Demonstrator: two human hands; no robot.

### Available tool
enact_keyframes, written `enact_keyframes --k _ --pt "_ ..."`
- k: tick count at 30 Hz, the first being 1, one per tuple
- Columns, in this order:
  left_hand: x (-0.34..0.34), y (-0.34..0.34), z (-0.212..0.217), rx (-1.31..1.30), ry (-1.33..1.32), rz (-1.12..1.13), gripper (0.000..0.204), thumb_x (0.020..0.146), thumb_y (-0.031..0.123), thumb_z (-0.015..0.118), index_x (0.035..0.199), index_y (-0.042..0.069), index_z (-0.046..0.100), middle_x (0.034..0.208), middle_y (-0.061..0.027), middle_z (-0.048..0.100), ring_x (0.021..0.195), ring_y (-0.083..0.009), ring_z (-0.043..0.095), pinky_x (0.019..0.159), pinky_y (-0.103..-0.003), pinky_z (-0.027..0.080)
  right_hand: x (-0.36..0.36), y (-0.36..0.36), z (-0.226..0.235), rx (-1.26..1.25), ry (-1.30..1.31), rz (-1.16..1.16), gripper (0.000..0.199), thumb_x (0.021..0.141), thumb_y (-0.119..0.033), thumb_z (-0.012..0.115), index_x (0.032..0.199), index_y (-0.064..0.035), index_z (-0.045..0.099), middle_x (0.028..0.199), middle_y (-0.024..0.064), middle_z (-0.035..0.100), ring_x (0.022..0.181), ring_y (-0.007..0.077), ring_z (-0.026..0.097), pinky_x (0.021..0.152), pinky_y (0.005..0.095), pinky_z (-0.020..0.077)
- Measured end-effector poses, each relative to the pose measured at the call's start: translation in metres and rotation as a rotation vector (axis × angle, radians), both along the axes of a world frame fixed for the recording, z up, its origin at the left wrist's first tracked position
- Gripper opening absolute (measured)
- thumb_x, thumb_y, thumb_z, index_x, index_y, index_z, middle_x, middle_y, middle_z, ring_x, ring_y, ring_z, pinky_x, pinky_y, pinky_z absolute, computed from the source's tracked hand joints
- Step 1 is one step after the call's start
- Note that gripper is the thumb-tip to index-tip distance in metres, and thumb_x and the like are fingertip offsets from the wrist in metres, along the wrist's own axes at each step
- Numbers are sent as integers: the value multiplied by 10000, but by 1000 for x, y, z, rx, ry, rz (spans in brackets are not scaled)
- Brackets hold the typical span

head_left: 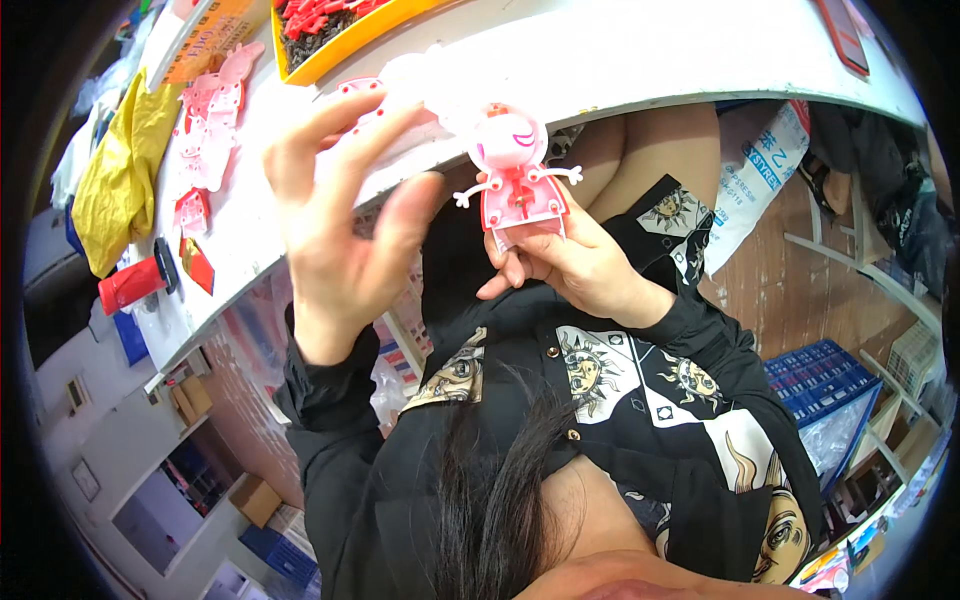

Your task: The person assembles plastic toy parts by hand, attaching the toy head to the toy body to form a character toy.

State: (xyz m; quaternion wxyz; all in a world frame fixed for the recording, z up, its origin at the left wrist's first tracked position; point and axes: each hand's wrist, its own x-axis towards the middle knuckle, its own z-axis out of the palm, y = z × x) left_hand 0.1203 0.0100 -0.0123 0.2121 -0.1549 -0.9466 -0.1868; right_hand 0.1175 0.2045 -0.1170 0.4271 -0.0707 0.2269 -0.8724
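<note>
- A white sack (762,170) with blue print is hanging under the table edge at right
- A yellow-orange printed card (208,32) is lying top left

White tabletop (620,60); yellow tray (330,45) of red parts on it; pink plastic pieces (205,130) near left edge; yellow cloth (120,170); red tube (130,283); blue crate (820,375) on floor.

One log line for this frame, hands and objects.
right hand: holds pink toy figure | left hand: open, empty, beside figure | white table behind

Black long-sleeved shirt (640,400) with white-and-gold sun-face print panels.
</note>
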Motion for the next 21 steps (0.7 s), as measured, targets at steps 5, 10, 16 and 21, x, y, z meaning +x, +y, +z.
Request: enact_keyframes --k 5,10,16,21 --pt "9 15 0 63 72 -117 359 655 131 760 1006 103 694 991 -72 631 902 -209 562 823 -315 392 -1 0 0 -59 -1 52 493 946 -46 419 1382 -98 197 1023 120 501 843 160 577 882 509 514" --pt "13 26 -10 80 53 -121 355 593 147 805 934 136 706 937 -25 627 835 -173 552 763 -309 378 -2 -1 9 40 -14 36 483 951 -49 424 1377 -101 201 1023 94 505 871 173 586 882 484 524" --pt "15 28 -20 99 -21 -126 323 590 34 793 897 106 721 862 -20 596 811 -184 525 735 -306 402 -1 1 -1 12 5 65 502 965 -76 432 1393 -110 173 1094 107 508 898 174 591 901 490 508" --pt "17 30 -21 190 -90 -65 306 626 26 782 904 143 728 862 -28 599 823 -188 526 745 -307 405 -6 5 2 -90 88 135 627 923 -99 539 1414 -130 151 1217 123 460 1051 239 577 923 497 480"
